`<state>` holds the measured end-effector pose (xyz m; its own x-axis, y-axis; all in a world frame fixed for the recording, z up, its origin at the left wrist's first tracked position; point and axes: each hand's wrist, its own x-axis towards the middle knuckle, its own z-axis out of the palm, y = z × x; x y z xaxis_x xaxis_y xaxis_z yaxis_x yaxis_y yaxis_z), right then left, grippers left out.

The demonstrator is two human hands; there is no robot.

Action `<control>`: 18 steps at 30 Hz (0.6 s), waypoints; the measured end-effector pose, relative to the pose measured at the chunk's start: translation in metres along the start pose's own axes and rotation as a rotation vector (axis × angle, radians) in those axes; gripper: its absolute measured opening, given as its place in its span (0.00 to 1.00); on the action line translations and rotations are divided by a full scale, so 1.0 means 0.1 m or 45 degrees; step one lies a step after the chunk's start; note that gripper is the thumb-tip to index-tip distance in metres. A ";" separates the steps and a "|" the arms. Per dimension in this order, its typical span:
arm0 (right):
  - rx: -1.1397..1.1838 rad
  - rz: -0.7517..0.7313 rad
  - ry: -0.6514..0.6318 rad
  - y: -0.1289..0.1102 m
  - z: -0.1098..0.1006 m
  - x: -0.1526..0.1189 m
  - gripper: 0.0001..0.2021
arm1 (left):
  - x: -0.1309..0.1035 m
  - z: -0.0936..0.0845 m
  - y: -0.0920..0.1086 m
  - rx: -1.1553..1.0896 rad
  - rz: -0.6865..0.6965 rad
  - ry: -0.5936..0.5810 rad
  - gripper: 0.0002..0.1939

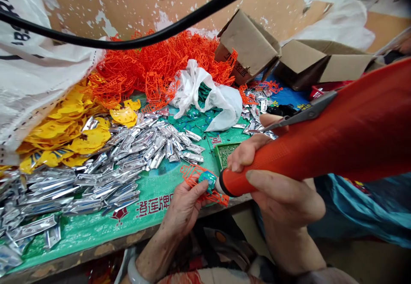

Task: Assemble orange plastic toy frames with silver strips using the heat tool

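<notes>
My left hand (184, 209) pinches an orange plastic lattice frame (192, 173) with a small shiny teal piece (208, 180) lying on it, the thumb pressed against the teal piece. My right hand (282, 189) is wrapped round a large red-orange electric screwdriver (276, 155). A grey metal lever (308, 112) runs along the tool's upper side. The tool's pale nose, behind a black ring, meets the right edge of the teal piece; the tip itself is hidden. Both hands are above the table's front edge.
Silver metal-look strips (141, 147) and yellow plastic pieces (70, 130) cover the left. Behind are piled orange frames (135, 70), a white bag (224, 102) with teal pieces, and cardboard boxes (253, 44). A green tray (221, 157) is near the tool. A black cable (138, 42) crosses above.
</notes>
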<state>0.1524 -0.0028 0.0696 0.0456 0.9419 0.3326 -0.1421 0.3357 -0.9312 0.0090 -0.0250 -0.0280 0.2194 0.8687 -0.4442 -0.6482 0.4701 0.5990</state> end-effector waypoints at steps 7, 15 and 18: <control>-0.124 -0.038 -0.039 0.01 0.00 0.01 0.09 | 0.01 -0.01 0.01 0.008 -0.028 0.015 0.15; -0.129 -0.042 -0.068 0.02 0.00 0.01 0.13 | 0.00 -0.04 0.02 0.039 -0.055 -0.001 0.16; -0.106 0.009 -0.075 0.04 -0.01 0.00 0.13 | 0.00 -0.04 0.02 0.046 -0.055 -0.016 0.17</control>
<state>0.1532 -0.0019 0.0659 -0.0140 0.9431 0.3323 -0.0596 0.3309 -0.9418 0.0047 -0.0243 -0.0293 0.2560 0.8491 -0.4621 -0.6114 0.5125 0.6029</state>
